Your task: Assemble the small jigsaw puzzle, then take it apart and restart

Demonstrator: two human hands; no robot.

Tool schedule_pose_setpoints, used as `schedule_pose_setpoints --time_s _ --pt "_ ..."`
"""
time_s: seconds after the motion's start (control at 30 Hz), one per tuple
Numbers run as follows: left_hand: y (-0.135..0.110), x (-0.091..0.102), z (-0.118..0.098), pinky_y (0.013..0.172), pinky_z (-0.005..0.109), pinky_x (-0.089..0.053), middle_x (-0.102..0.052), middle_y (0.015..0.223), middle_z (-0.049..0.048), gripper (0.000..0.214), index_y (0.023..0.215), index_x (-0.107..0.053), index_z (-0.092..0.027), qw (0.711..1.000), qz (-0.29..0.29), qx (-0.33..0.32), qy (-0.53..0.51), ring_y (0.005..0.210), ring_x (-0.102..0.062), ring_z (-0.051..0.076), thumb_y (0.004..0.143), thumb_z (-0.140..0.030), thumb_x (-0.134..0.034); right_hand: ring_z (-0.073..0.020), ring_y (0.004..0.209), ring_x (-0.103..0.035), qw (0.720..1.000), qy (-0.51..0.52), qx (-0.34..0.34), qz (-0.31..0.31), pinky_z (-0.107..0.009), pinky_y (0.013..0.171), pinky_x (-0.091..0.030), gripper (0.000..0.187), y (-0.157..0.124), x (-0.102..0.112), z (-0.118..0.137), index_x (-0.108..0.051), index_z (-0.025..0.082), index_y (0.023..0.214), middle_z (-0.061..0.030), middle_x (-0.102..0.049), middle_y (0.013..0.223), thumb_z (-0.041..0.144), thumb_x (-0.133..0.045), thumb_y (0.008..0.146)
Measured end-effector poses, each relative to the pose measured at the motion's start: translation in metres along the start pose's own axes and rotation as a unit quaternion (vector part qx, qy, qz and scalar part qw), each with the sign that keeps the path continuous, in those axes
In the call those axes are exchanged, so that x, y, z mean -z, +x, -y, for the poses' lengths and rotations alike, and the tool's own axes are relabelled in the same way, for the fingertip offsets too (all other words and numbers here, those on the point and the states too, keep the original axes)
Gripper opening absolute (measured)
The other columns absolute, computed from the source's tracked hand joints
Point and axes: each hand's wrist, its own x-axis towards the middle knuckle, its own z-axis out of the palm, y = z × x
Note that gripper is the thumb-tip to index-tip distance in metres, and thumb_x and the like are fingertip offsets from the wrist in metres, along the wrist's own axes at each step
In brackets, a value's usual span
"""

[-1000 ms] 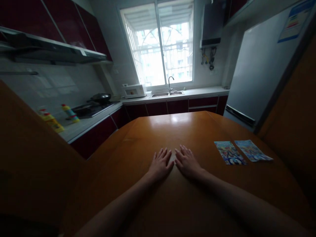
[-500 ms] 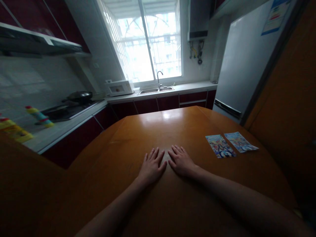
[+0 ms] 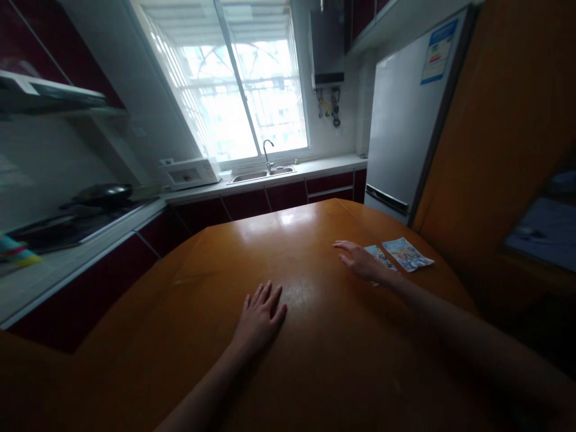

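Note:
My left hand (image 3: 260, 315) lies flat on the orange wooden table (image 3: 315, 360), fingers spread, holding nothing. My right hand (image 3: 360, 261) is stretched out to the right with its fingers extended, just above the table. It partly covers the nearer of two colourful printed cards (image 3: 380, 257). The second card (image 3: 407, 254) lies just beyond it, near the table's right edge. Both forearms reach in from the bottom of the view.
A grey fridge (image 3: 405, 120) stands behind the table at the right, next to a wooden panel (image 3: 504, 138). A counter along the back wall carries a sink (image 3: 263, 174) under the window and a white microwave (image 3: 186, 174). A pan (image 3: 103, 193) sits on the stove at the left.
My right hand has left its place beside the left hand and moved right to the nearer card. The left hand stays flat. The view has swung to the right.

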Motion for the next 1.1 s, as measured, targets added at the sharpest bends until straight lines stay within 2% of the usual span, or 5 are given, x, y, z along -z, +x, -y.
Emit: schedule_pose_setpoints --time_s 0.17,0.33,0.63,0.83,1.1 --pt "0.001 -0.001 0.0 0.121 0.057 -0.018 -0.026 0.163 0.0066 0.06 0.153 -0.038 -0.029 1.0 -0.006 -0.002 0.0 0.152 -0.02 0.031 0.099 -0.055 -0.034 -0.035 0.145 -0.035 0.979 -0.171 -0.11 0.002 -0.052 0.118 -0.026 0.062 -0.044 0.049 -0.093 -0.052 0.015 0.144 -0.0172 -0.044 0.153 0.053 -0.038 0.096" --pt "0.002 -0.004 0.002 0.12 0.059 -0.019 -0.029 0.162 0.0088 0.059 0.151 -0.041 -0.027 1.0 -0.024 -0.012 -0.016 0.151 -0.022 0.033 0.099 -0.054 -0.037 -0.0376 0.148 -0.027 0.956 -0.223 -0.174 0.073 -0.059 0.119 -0.017 0.071 -0.077 0.041 -0.105 -0.04 0.026 0.152 -0.0129 -0.034 0.16 0.065 -0.035 0.094" --pt "0.01 0.001 0.027 0.112 0.04 -0.043 -0.06 0.136 0.0133 0.047 0.133 -0.058 -0.013 0.972 -0.138 0.004 -0.189 0.128 -0.055 0.024 0.097 -0.038 -0.041 -0.0379 0.152 -0.016 0.971 -0.166 -0.108 0.137 -0.061 0.119 -0.005 0.074 -0.054 -0.07 0.039 -0.033 0.022 0.156 -0.0127 -0.023 0.164 0.065 -0.031 0.096" --pt "0.015 0.029 0.073 0.102 0.037 -0.05 -0.066 0.124 0.0152 0.047 0.13 -0.06 -0.01 0.981 -0.042 0.024 -0.19 0.113 -0.063 0.025 0.09 -0.034 -0.055 -0.0407 0.151 -0.015 0.988 -0.088 -0.057 0.114 -0.066 0.117 -0.001 0.071 -0.036 -0.153 0.151 -0.04 0.024 0.153 -0.0129 -0.03 0.162 0.063 -0.041 0.093" --pt "0.017 0.04 0.089 0.089 0.029 -0.051 -0.067 0.11 0.0097 0.053 0.116 -0.07 -0.016 0.986 0.032 0.015 -0.163 0.1 -0.065 0.024 0.068 -0.035 -0.08 -0.0408 0.151 -0.016 0.986 -0.072 -0.059 0.14 -0.062 0.117 -0.009 0.068 -0.007 -0.158 0.157 -0.028 0.019 0.157 -0.0188 -0.028 0.161 0.051 -0.039 0.098"
